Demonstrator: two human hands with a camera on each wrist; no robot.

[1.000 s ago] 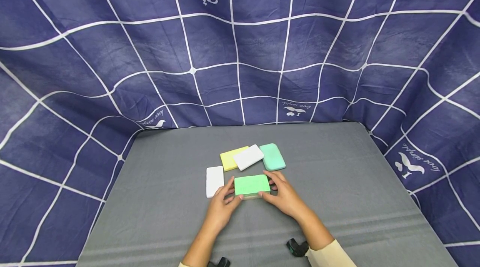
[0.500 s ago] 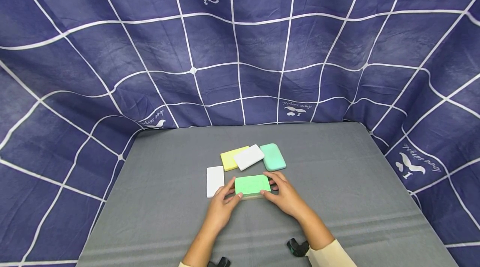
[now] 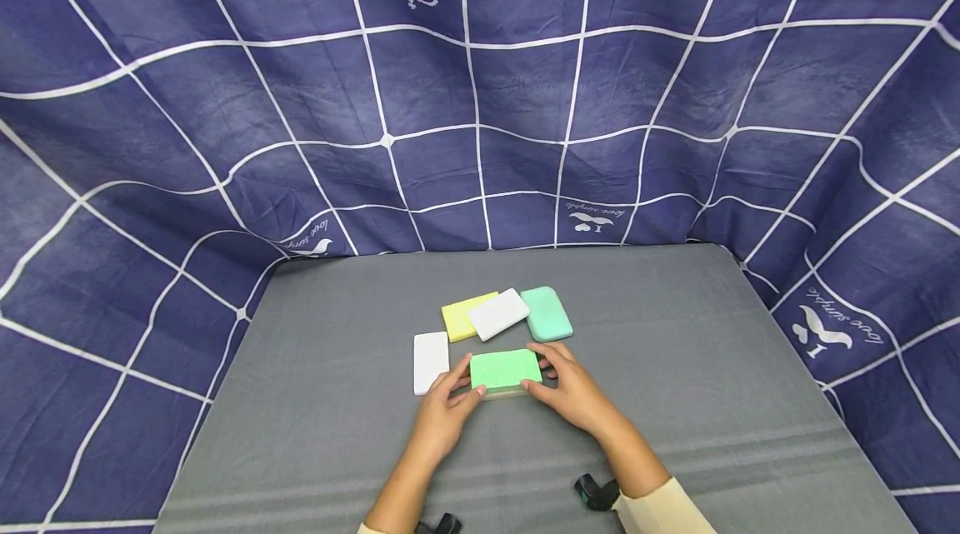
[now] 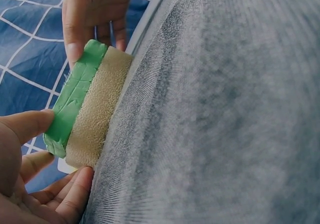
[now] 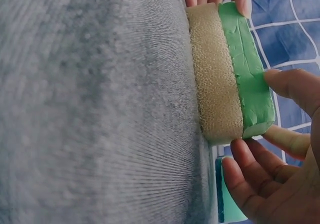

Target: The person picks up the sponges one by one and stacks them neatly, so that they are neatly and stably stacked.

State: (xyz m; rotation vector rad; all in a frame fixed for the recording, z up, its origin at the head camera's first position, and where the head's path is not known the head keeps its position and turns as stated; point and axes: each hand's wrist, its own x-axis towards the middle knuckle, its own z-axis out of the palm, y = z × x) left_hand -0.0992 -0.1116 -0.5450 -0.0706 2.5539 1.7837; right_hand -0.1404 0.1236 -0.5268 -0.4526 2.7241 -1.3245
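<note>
Person's at the counter (image 3: 337, 367), both hands on the same piece: green slab (image 3: 506, 369), front and centre, seated on top of a tan sponge (image 4: 100, 106). Left hand (image 3: 441, 416) is part closed round the left end, thumb on the near edge of the slab, other fingers at the end. Right hand (image 3: 573, 398) mirrors it on the right end, same partial grip. Wrist views show the green layer creased, sponge porous, its bottom edge down at the grey cloth; can't tell if it's bearing full weight.

Beyond it: white block (image 3: 431, 364) lying lengthwise just left of the left hand; yellow block (image 3: 459, 317) farther back, its right part covered by a second white block (image 3: 499, 314) lying skewed; teal block (image 3: 547, 314) at that one's right corner, can't tell if touching. Blue curtain (image 3: 517, 92) with white grid behind
</note>
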